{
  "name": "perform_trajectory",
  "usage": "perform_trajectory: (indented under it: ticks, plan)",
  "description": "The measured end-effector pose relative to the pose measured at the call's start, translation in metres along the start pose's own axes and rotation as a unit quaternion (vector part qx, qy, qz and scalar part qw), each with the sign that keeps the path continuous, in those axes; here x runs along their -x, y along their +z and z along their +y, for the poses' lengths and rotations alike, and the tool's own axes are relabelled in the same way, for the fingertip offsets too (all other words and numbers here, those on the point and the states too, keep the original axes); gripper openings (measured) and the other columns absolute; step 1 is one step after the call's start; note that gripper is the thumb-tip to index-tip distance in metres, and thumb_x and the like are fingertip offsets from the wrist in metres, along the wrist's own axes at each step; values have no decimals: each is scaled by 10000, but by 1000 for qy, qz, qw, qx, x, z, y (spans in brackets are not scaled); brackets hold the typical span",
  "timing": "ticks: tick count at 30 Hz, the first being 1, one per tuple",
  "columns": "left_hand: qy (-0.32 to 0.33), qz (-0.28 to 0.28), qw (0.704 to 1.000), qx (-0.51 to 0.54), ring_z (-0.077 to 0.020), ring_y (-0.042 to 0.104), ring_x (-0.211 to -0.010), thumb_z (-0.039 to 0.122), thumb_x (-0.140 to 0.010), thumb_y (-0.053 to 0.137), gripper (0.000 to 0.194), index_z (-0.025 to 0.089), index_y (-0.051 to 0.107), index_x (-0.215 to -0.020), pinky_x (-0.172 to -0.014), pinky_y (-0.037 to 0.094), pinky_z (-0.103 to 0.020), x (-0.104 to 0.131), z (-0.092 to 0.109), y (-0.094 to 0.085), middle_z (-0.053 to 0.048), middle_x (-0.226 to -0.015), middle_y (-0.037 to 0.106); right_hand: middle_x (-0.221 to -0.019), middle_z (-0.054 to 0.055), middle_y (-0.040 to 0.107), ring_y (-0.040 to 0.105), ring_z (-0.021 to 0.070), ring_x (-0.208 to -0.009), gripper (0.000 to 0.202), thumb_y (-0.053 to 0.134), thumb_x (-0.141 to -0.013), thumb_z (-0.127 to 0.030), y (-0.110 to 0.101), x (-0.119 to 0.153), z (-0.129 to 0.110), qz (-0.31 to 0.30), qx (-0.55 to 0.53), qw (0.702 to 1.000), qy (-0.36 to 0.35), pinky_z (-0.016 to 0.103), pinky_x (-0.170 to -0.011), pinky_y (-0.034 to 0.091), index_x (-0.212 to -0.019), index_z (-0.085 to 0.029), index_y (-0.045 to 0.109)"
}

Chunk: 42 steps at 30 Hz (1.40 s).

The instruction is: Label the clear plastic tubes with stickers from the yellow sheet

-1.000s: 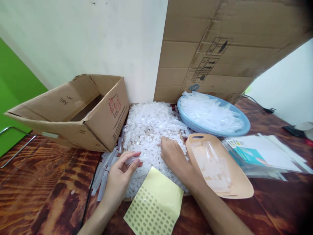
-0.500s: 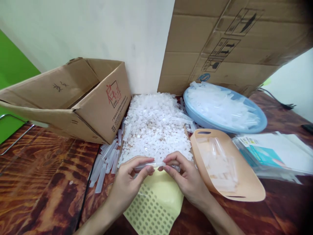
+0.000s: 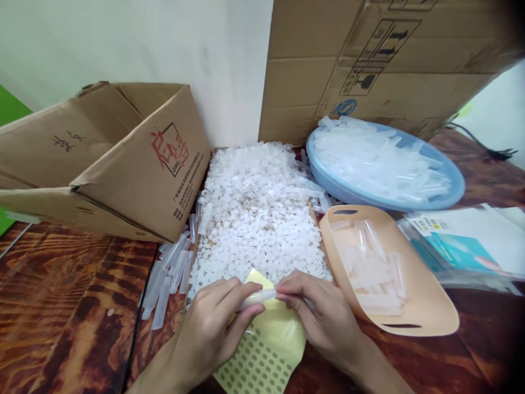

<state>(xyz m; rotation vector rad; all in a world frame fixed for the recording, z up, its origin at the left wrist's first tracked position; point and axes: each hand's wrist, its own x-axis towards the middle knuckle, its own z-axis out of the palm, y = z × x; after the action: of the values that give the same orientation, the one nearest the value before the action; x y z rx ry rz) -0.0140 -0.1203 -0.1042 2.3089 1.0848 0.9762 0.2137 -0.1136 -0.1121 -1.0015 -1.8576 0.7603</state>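
Observation:
A small translucent plastic tube (image 3: 259, 298) lies level between my two hands, above a yellow sheet (image 3: 262, 350) printed with rows of dark round dots. My left hand (image 3: 223, 314) is closed around the tube's left part, thumb below and index finger above. At the tube's right end, the fingertips of my right hand (image 3: 314, 306) pinch together; whether they grip a separate cap there cannot be made out. Just beyond my hands spreads a thick heap of small whitish translucent plastic pieces (image 3: 262, 230).
An open cardboard box (image 3: 139, 180) stands left, with loose tubes (image 3: 162, 295) beside it. On the right are a peach tray (image 3: 435, 312) of tubes, a heaped blue basin (image 3: 455, 183) and plastic-wrapped packets (image 3: 463, 246). A large carton (image 3: 303, 82) rises behind.
My hands have come down slightly, and the tube now slants up to the right. The clear piece that stuck out past my right fingers no longer shows. The view has shifted a little.

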Motion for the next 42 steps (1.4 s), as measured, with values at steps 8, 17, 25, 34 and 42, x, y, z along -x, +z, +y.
perform_trajectory:
  ticks: [8,17,25,34,42]
  plan:
    - [-46,-27,996,66,-147,647,-640,159,-1009,582,75,178,644,-1046,-586,467,-235,0,8,0,-21,-765,669,-790,-6,691,686,143,-676,225,557,-941,-25,3,6,-4,-24,-32,999,5,229,-597,514,-970,-244,599]
    - [-81,-21,991,104,-129,642,-630,160,-995,585,80,185,642,-945,-592,447,-227,0,19,-1,2,-736,662,-741,-17,599,611,124,-645,219,486,-962,-30,2,6,-10,-37,-80,996,12,219,-566,446,-898,-237,513]
    - [-121,-52,984,122,-125,649,-657,203,-1015,583,129,192,660,-913,-606,445,-218,-2,18,-1,10,-741,670,-776,-18,597,599,122,-674,209,498,-991,-43,2,6,-9,-54,-88,995,7,231,-598,435,-920,-238,524]
    - [-74,-8,997,35,-109,587,-596,168,-1031,549,182,185,580,-853,-581,392,-220,-1,4,-2,21,-700,604,-1168,60,624,638,172,-1081,345,383,-1114,-219,-14,-3,-5,-86,-66,987,118,312,-950,500,-1419,-301,520]
    - [-58,-20,998,0,-114,525,-541,175,-1044,495,275,205,506,-770,-550,335,-246,0,3,0,37,-630,532,-806,-21,674,659,119,-606,232,747,-954,-378,-1,-1,1,-13,-245,931,270,227,-573,492,-1084,-236,619]
